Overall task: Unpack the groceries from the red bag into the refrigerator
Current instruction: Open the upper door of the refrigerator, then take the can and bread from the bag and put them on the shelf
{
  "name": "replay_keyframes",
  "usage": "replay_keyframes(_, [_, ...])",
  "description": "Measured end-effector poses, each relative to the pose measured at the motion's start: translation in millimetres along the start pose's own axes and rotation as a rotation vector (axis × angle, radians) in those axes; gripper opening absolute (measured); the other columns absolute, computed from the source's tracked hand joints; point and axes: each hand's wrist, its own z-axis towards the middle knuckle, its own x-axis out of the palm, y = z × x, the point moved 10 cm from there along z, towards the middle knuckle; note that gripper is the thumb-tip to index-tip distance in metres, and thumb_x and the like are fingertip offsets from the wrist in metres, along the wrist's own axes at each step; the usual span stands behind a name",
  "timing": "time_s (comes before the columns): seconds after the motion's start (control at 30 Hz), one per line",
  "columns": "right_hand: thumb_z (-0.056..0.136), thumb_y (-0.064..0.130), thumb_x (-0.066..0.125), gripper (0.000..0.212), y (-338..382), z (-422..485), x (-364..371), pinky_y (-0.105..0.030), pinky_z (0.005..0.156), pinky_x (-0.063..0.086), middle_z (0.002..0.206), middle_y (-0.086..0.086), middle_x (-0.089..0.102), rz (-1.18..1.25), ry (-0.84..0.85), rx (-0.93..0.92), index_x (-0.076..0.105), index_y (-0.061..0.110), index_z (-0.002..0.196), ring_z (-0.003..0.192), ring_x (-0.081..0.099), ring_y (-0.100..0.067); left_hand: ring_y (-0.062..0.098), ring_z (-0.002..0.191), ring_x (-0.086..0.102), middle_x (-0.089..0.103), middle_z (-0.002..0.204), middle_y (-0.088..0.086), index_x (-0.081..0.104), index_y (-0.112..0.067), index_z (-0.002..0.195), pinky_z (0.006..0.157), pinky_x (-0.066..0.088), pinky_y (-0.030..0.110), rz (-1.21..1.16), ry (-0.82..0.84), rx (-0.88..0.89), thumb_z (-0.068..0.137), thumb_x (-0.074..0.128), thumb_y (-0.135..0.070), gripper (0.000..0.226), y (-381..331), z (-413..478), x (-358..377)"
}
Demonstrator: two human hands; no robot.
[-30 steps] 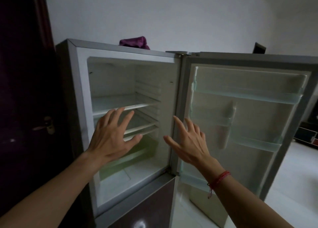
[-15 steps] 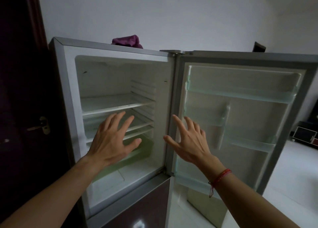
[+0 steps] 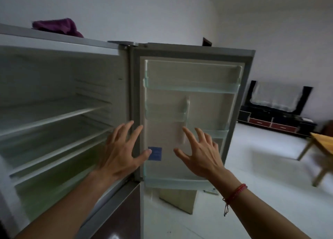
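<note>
- Straight ahead, the refrigerator [image 3: 54, 67] is standing open, showing pale walls and shelves.
- Its door [image 3: 207, 109] is hanging open rightward.
- Left hand [image 3: 119, 154] and right hand [image 3: 201, 157] are hovering, fingers spread, gripping nothing.

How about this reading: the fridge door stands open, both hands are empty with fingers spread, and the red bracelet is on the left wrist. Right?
Not quite. The head view shows the red bracelet on the right wrist, not the left. The rest holds: the fridge door stands open, and the left hand and right hand are both empty with fingers spread.
</note>
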Motion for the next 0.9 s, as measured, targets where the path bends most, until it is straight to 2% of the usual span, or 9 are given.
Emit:
replay_keyframes(0.13, [0.089,0.080,0.036,0.085,-36.6,-33.6,-17.3,-0.053,0.115,0.032,0.166,-0.011,0.017,-0.062,-0.025,0.135,0.006,0.042,0.159,0.149,0.024,-0.034,0.034,0.136,0.038,0.041,0.150,0.013,0.045,-0.020,0.145,0.106,0.039,0.049,-0.106,0.019,0.123,0.081,0.041,-0.071,0.082,-35.3,8.5,17.7])
replay_keyframes(0.27, [0.082,0.084,0.025,0.089,-71.6,-80.1,-41.5,-0.053,0.112,0.034,0.165,-0.012,0.020,-0.132,-0.067,0.276,0.010,0.042,0.158,0.147,0.026,-0.034,0.034,0.138,0.036,0.040,0.151,0.012,0.043,-0.023,0.147,0.110,0.037,0.049,-0.214,0.036,0.249,0.081,0.041,-0.071,0.082,-83.4,6.2,29.1])
replay_keyframes(0.37, [0.089,0.078,0.037,0.081,-96.8,-118.2,-59.7,-0.053,0.113,0.032,0.167,-0.011,0.019,-0.170,-0.081,0.381,0.011,0.043,0.158,0.149,0.024,-0.034,0.033,0.139,0.034,0.037,0.153,0.012,0.039,-0.023,0.149,0.110,0.035,0.049,-0.246,0.068,0.337,0.083,0.035,-0.073,0.083,-126.2,1.9,37.3])
replay_keyframes(0.47, [0.092,0.073,0.039,0.078,-120.5,-157.7,-82.3,-0.051,0.114,0.030,0.167,-0.010,0.018,-0.207,-0.097,0.479,0.014,0.042,0.159,0.150,0.022,-0.033,0.032,0.138,0.032,0.037,0.153,0.012,0.039,-0.022,0.150,0.109,0.035,0.049,-0.303,0.080,0.417,0.084,0.031,-0.073,0.083,-171.0,-1.8,39.8])
replay_keyframes(0.63, [0.076,0.081,0.015,0.089,-160.7,-225.2,-115.6,-0.050,0.110,0.034,0.165,-0.011,0.024,-0.278,-0.130,0.631,0.017,0.044,0.157,0.147,0.027,-0.033,0.031,0.140,0.032,0.035,0.155,0.010,0.037,-0.024,0.150,0.107,0.036,0.049,-0.387,0.112,0.543,0.084,0.034,-0.073,0.083,-249.2,-12.3,44.1])
replay_keyframes(0.83, [0.083,0.077,0.025,0.083,-208.8,-309.4,-159.2,-0.050,0.110,0.034,0.162,-0.011,0.029,-0.361,-0.156,0.766,0.023,0.040,0.157,0.145,0.030,-0.032,0.031,0.141,0.033,0.036,0.155,0.009,0.039,-0.023,0.149,0.105,0.039,0.054,-0.493,0.141,0.671,0.084,0.034,-0.073,0.082,-349.5,-38.0,44.6])
replay_keyframes(0.9, [0.080,0.078,0.020,0.086,-222.7,-336.5,-172.8,-0.049,0.109,0.034,0.161,-0.010,0.031,-0.382,-0.164,0.803,0.023,0.040,0.157,0.144,0.032,-0.031,0.033,0.140,0.036,0.037,0.154,0.011,0.040,-0.022,0.148,0.104,0.039,0.056,-0.517,0.141,0.716,0.085,0.035,-0.073,0.082,-382.8,-48.0,43.6])
